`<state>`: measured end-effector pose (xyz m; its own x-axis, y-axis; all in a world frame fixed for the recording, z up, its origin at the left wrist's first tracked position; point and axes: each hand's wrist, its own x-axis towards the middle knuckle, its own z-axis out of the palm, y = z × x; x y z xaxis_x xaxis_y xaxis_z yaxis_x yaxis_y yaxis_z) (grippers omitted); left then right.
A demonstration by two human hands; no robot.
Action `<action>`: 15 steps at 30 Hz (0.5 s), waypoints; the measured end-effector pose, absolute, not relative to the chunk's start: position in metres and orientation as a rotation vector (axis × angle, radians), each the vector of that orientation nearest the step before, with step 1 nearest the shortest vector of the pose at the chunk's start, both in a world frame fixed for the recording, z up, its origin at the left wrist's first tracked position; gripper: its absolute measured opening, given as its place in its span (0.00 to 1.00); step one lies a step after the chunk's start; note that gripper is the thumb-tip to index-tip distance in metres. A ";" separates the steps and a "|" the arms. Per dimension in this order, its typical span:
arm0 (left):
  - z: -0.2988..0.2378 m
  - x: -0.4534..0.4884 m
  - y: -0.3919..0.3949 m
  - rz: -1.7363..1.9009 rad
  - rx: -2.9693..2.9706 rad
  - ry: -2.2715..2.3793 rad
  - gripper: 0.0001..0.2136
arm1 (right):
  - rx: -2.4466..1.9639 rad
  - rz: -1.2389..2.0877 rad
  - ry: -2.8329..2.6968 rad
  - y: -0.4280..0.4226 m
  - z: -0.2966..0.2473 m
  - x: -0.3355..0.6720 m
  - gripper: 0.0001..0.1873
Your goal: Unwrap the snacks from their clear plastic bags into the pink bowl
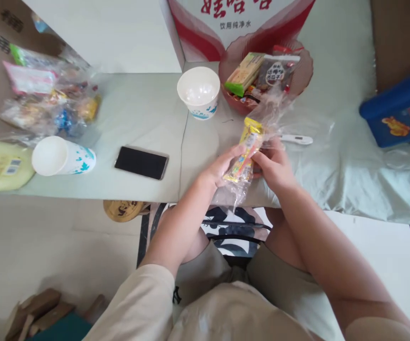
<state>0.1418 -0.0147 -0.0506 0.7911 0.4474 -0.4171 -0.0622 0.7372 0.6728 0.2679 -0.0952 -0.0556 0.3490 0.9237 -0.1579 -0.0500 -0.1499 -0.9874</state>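
Observation:
Over the table's front edge, my left hand [222, 166] is closed on a yellow snack packet [251, 130] with printed labels. A crinkled clear plastic bag [239, 193] surrounds the packet and trails below it. My right hand [277, 166] is closed at the packet's right side, its thumb and fingers pinching the clear plastic; part of its fingers is hidden. Just behind the right hand lies a white knife-like handle [297, 139], its other end covered. Beyond the packet stands a pinkish glass bowl [306, 71] holding wrapped snacks, among them a green-ended packet [245, 73].
A white paper bowl [198, 90] stands left of the glass bowl. Further left are a black phone [141, 162], a paper cup on its side [64, 156], a yellowish bottle [2, 166] and bagged snacks [55, 102]. A blue container [400, 111] is at the right.

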 end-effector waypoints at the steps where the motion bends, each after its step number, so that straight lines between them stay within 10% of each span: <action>1: -0.047 0.140 -0.013 0.280 0.711 0.554 0.28 | -1.466 1.037 -0.864 -0.095 -0.054 0.267 0.28; 15: -0.057 0.139 -0.025 0.530 0.935 0.698 0.24 | -1.474 0.256 -1.336 -0.109 -0.050 0.267 0.14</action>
<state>0.1389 -0.0251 -0.0574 0.6659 0.6804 -0.3061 -0.1125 0.4972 0.8603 0.2666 -0.1093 -0.0501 0.3464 0.8114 0.4708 0.5798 0.2094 -0.7874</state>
